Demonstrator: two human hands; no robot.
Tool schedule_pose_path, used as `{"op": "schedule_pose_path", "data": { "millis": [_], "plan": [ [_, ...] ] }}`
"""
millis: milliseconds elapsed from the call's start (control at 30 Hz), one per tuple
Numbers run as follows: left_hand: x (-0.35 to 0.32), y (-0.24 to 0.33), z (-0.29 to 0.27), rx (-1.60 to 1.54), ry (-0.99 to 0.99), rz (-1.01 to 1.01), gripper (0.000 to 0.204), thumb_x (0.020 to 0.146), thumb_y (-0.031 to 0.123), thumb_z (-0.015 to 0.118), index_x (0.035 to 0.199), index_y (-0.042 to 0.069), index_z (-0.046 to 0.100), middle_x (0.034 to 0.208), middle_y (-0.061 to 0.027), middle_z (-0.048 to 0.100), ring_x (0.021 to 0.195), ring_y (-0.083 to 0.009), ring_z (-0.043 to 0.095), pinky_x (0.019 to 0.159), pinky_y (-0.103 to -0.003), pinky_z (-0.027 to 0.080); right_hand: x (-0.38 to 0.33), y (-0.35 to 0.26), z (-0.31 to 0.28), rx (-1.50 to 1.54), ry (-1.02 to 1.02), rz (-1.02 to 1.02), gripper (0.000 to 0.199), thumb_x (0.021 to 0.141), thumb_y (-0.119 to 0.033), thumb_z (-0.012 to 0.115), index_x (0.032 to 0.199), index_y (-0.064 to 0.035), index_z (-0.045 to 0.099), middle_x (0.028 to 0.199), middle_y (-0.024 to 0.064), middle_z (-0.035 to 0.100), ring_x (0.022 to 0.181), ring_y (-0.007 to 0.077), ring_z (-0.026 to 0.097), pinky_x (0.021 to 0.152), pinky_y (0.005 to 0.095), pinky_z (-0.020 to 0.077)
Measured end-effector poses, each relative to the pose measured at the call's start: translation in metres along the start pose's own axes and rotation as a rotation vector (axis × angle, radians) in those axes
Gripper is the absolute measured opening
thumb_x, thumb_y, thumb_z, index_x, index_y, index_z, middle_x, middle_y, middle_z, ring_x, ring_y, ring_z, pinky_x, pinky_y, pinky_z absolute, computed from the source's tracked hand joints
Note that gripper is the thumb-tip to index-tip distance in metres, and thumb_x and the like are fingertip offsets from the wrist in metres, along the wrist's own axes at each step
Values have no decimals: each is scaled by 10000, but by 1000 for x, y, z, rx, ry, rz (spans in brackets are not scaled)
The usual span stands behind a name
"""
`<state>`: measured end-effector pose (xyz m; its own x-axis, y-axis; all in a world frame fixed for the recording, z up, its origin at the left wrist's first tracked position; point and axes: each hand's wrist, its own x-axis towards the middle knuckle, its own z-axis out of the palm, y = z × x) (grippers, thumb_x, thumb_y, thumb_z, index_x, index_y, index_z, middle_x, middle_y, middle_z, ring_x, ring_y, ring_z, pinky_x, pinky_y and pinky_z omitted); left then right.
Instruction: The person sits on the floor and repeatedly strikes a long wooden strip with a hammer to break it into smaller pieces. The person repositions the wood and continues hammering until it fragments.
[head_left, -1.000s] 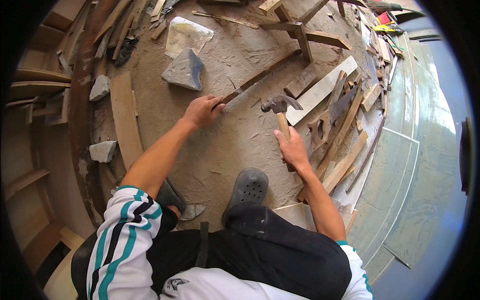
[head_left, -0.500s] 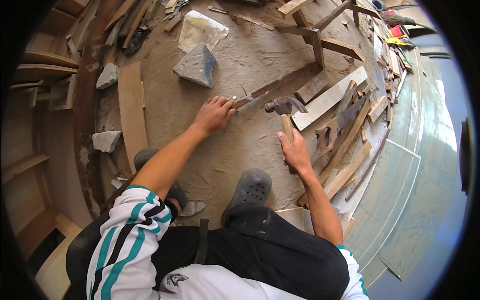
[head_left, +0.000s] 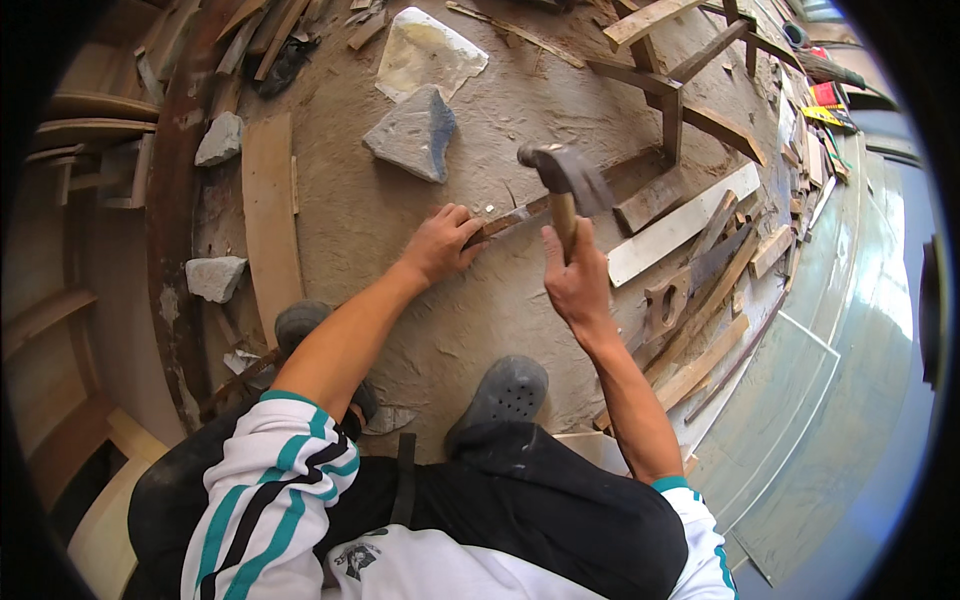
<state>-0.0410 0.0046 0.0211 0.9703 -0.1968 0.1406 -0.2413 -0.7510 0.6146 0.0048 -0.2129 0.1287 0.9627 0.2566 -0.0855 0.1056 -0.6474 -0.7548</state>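
Observation:
My right hand (head_left: 580,285) grips the wooden handle of a claw hammer (head_left: 568,178), its metal head raised over the floor in front of me. My left hand (head_left: 440,245) is closed around the near end of a narrow wooden strip (head_left: 530,212). A thin bent nail (head_left: 511,191) seems to stick up from this strip close to my fingers. The far end of the strip runs behind the hammer toward a wooden frame (head_left: 671,120); whether they are joined is hard to see.
A grey stone block (head_left: 412,135) lies beyond my left hand, beside a whitish sheet (head_left: 430,55). On the right are a white board (head_left: 685,225), a handsaw (head_left: 668,303) and several wood offcuts. A plank (head_left: 270,215) and smaller stones lie left.
My right hand has lifted the hammer up and slightly left, nearer the strip. My left hand keeps its hold on the strip. The whole view has shifted a little.

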Motion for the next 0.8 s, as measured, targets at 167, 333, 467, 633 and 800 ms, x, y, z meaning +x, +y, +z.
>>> {"op": "schedule_pose_path", "data": {
  "millis": [167,333,467,633,800],
  "plan": [
    [-3,-4,3,-12,14,-11,363,840,222,784,1146,71,659,955,-91,570,953,-295,584,856,-403,498,24,5,5,-334,-164,109,278,1009,-296,581,1074,-37,500,742,303,643,753,540,629,627,611,461],
    [-3,-6,2,-2,1,12,363,846,227,774,1145,64,650,960,-96,568,944,-299,579,853,-410,497,26,-26,-14,-59,-52,2,251,1006,-266,614,1081,-59,494,732,303,629,782,536,643,621,532,478],
    [0,-3,4,11,26,64,375,840,228,774,1153,64,649,954,-96,563,934,-299,571,870,-413,487,24,18,4,-435,-326,124,268,1001,-271,611,1088,-63,467,763,332,626,787,539,635,626,600,441],
    [0,-8,1,30,-4,15,358,864,247,745,1153,54,660,987,-84,579,995,-280,566,911,-390,483,50,-28,-26,-272,-167,27,234,1010,-256,598,1056,-51,494,769,298,642,740,532,629,566,557,453],
    [-2,-8,3,64,20,61,387,871,254,738,1190,48,661,989,-82,580,996,-275,566,895,-378,494,23,15,-2,-263,-125,-43,232,989,-229,631,1068,-57,497,752,318,635,753,539,635,606,586,472]
  ]
}}
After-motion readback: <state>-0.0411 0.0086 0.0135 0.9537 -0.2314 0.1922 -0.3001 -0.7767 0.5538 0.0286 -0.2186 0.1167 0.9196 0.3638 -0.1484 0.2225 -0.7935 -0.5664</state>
